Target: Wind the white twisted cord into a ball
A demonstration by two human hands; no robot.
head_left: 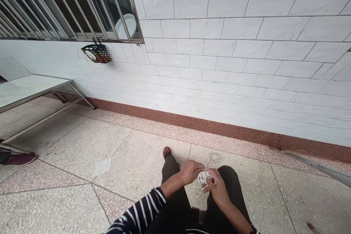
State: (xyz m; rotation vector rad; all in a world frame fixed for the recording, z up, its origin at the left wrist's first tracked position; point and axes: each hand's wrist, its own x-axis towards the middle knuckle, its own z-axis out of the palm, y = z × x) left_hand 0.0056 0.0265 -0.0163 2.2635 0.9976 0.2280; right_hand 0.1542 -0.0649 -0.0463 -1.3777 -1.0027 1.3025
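Observation:
A ball of white string (203, 177) is held over my lap, between my knees. My right hand (217, 186) curls around its right side with the fingers closed on it. At the upper left of the ball, my left hand (191, 171) is closed, thumb and fingers pinching at the string. A loose heap of white string (214, 157) lies on the floor just beyond my hands. The strand between the heap and the ball is too thin to follow clearly.
A low table (35, 84) with metal legs stands at the left, a person's shoe (20, 159) under it. A black basket (97, 54) hangs from the window bars. A flat white sheet (101, 168) lies on the floor. Long grey poles (318, 166) rest by the wall at right.

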